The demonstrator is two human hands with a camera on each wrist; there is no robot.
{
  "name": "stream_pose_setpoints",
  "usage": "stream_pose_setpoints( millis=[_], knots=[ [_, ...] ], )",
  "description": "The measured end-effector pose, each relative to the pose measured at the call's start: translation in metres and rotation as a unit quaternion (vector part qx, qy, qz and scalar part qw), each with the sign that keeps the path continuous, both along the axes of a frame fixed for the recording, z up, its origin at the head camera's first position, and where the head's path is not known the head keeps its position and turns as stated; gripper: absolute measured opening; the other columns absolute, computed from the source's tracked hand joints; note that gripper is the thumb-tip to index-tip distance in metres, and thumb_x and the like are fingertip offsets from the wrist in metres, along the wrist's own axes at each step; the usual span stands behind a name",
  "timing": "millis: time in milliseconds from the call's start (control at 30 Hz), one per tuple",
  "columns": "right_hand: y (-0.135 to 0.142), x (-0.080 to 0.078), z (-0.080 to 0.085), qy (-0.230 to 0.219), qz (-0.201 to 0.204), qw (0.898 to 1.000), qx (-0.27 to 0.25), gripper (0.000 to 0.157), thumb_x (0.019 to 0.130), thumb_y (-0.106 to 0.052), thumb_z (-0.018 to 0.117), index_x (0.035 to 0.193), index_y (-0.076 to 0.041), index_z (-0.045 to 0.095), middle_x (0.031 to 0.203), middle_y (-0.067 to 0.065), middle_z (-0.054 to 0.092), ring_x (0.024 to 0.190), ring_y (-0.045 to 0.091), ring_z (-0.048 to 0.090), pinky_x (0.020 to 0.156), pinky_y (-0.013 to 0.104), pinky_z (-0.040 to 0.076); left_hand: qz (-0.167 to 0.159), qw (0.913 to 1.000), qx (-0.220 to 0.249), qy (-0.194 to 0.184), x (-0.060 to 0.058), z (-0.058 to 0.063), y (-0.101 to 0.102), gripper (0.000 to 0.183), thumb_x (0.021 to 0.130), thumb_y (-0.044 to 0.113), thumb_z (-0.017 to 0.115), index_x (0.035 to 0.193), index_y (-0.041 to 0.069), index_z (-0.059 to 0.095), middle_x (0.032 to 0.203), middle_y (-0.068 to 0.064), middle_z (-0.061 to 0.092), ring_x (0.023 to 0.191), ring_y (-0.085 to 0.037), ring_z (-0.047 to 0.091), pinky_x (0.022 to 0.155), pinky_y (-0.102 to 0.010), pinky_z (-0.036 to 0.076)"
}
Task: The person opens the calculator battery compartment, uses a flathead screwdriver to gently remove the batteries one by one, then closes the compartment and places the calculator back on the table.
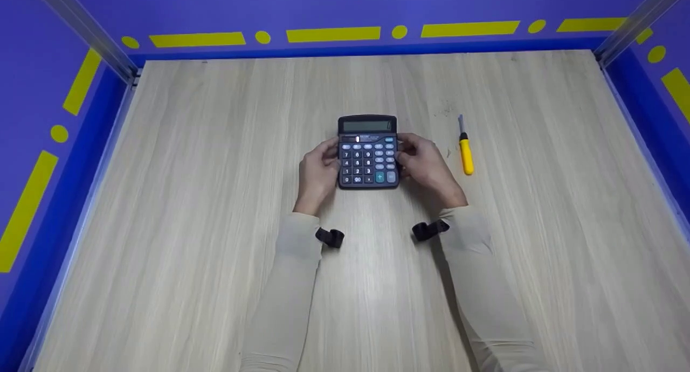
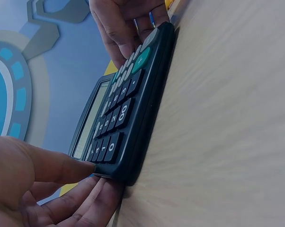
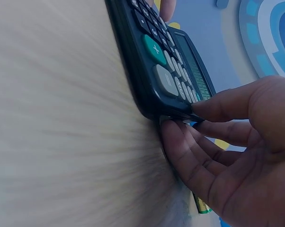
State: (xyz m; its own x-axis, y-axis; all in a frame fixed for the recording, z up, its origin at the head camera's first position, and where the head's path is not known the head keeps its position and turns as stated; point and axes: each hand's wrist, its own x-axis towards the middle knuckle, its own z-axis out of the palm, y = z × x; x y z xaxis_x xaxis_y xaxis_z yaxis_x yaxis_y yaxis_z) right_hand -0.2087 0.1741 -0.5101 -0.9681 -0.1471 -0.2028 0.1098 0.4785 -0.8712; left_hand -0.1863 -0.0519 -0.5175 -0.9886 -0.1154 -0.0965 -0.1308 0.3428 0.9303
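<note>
A black desktop calculator (image 1: 368, 159) faces up on the table, with a "0" showing at the right of its display (image 1: 367, 126). My left hand (image 1: 319, 170) grips its left side, the thumb on the edge and the other fingers low at the side, as the left wrist view shows. Along the opposite side, my right hand (image 1: 426, 162) holds the calculator between thumb and fingers. The right wrist view has the fingertips (image 3: 173, 137) tucked against its lower edge. Whether the calculator's near edge touches the table I cannot tell.
To the right of my right hand lies a screwdriver (image 1: 467, 155) with a yellow handle, its shaft pointing away. Small dark specks (image 1: 445, 109) dot the wooden table (image 1: 215, 199) nearby. A green and gold object (image 3: 201, 204) shows partly behind the right fingers. Blue panels stand around the table.
</note>
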Motion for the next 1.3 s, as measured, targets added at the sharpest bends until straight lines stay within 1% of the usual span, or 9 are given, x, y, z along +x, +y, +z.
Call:
stream_pose_setpoints(
  millis=[200, 433, 633, 867, 967, 1067, 1167, 1233, 1300],
  knots=[
    [0.0, 0.0003, -0.0002, -0.008, -0.005, 1.0, -0.009, 0.048, 0.107, 0.002, 0.053, 0.155, 0.002, 0.049, 0.126, 0.02, 0.06, 0.098, 0.027, 0.062, 0.072, 0.029, 0.061, 0.002, 1.0, -0.004, 0.0, -0.0007, -0.0006, 0.0, 0.052, 0.096, -0.013, 0.065, 0.145, 0.003, 0.063, 0.13, -0.015, 0.072, 0.11, -0.023, 0.072, 0.093, -0.028, 0.058],
    [-0.0003, -0.0003, -0.0009, -0.014, -0.012, 1.0, -0.006, 0.048, 0.108, 0.002, 0.053, 0.155, 0.0, 0.05, 0.125, 0.019, 0.059, 0.099, 0.027, 0.063, 0.075, 0.033, 0.062, 0.003, 0.9999, -0.017, 0.002, -0.0014, -0.0018, -0.0013, 0.049, 0.095, -0.013, 0.065, 0.141, 0.004, 0.067, 0.131, -0.015, 0.072, 0.111, -0.025, 0.072, 0.095, -0.029, 0.057],
    [-0.0007, 0.0001, -0.0021, -0.007, -0.015, 1.0, 0.001, 0.047, 0.107, 0.001, 0.053, 0.154, -0.001, 0.052, 0.123, 0.017, 0.059, 0.098, 0.027, 0.062, 0.075, 0.034, 0.062, 0.006, 0.9998, -0.017, -0.002, -0.0014, -0.0016, -0.0009, 0.048, 0.094, -0.014, 0.066, 0.138, 0.005, 0.069, 0.129, -0.015, 0.073, 0.11, -0.025, 0.073, 0.095, -0.029, 0.058],
    [-0.0015, -0.0004, -0.0036, 0.007, -0.005, 1.0, 0.017, 0.047, 0.108, 0.0, 0.053, 0.154, 0.001, 0.05, 0.124, 0.018, 0.061, 0.1, 0.026, 0.063, 0.076, 0.034, 0.061, 0.008, 0.9999, -0.009, -0.002, -0.0019, -0.0026, -0.0018, 0.044, 0.095, -0.011, 0.068, 0.136, 0.005, 0.07, 0.13, -0.015, 0.072, 0.111, -0.024, 0.073, 0.096, -0.028, 0.058],
    [-0.0016, -0.0006, -0.0044, 0.008, -0.003, 1.0, 0.02, 0.046, 0.108, -0.001, 0.054, 0.154, 0.0, 0.05, 0.123, 0.018, 0.061, 0.098, 0.026, 0.063, 0.075, 0.034, 0.062, 0.013, 0.9999, 0.008, -0.004, -0.0017, -0.0034, -0.0027, 0.043, 0.096, -0.009, 0.068, 0.136, 0.006, 0.07, 0.129, -0.015, 0.072, 0.108, -0.024, 0.073, 0.092, -0.028, 0.059],
    [-0.0018, -0.0003, -0.0047, 0.009, -0.003, 1.0, 0.023, 0.046, 0.108, -0.002, 0.054, 0.154, 0.0, 0.05, 0.123, 0.018, 0.061, 0.098, 0.027, 0.063, 0.074, 0.036, 0.062, 0.018, 0.9994, 0.027, -0.007, -0.0009, -0.0041, -0.0035, 0.041, 0.097, -0.006, 0.068, 0.136, 0.006, 0.071, 0.128, -0.014, 0.073, 0.102, -0.023, 0.074, 0.081, -0.03, 0.062],
    [-0.0019, -0.0002, -0.006, 0.012, -0.003, 0.999, 0.033, 0.046, 0.109, -0.002, 0.054, 0.154, 0.001, 0.05, 0.126, 0.02, 0.062, 0.101, 0.027, 0.064, 0.077, 0.036, 0.062, 0.022, 0.9991, 0.034, -0.014, -0.0005, -0.005, -0.0039, 0.039, 0.099, -0.003, 0.068, 0.136, 0.007, 0.07, 0.127, -0.012, 0.073, 0.099, -0.021, 0.073, 0.072, -0.031, 0.062],
    [-0.002, -0.0004, -0.0068, 0.015, -0.004, 0.999, 0.035, 0.046, 0.109, -0.003, 0.053, 0.155, 0.001, 0.05, 0.127, 0.021, 0.062, 0.103, 0.028, 0.064, 0.078, 0.036, 0.062, 0.023, 0.9991, 0.034, -0.015, -0.0006, -0.0052, -0.0039, 0.038, 0.099, -0.001, 0.068, 0.136, 0.008, 0.07, 0.126, -0.011, 0.074, 0.099, -0.02, 0.073, 0.071, -0.03, 0.062],
    [-0.0019, -0.0007, -0.0077, 0.018, -0.007, 0.999, 0.037, 0.046, 0.109, -0.003, 0.054, 0.155, 0.001, 0.05, 0.127, 0.021, 0.062, 0.103, 0.028, 0.064, 0.079, 0.036, 0.062, 0.022, 0.9991, 0.033, -0.015, -0.0012, -0.0052, -0.0036, 0.038, 0.099, 0.001, 0.068, 0.136, 0.009, 0.07, 0.126, -0.011, 0.074, 0.1, -0.02, 0.072, 0.072, -0.03, 0.062]
  ],
)
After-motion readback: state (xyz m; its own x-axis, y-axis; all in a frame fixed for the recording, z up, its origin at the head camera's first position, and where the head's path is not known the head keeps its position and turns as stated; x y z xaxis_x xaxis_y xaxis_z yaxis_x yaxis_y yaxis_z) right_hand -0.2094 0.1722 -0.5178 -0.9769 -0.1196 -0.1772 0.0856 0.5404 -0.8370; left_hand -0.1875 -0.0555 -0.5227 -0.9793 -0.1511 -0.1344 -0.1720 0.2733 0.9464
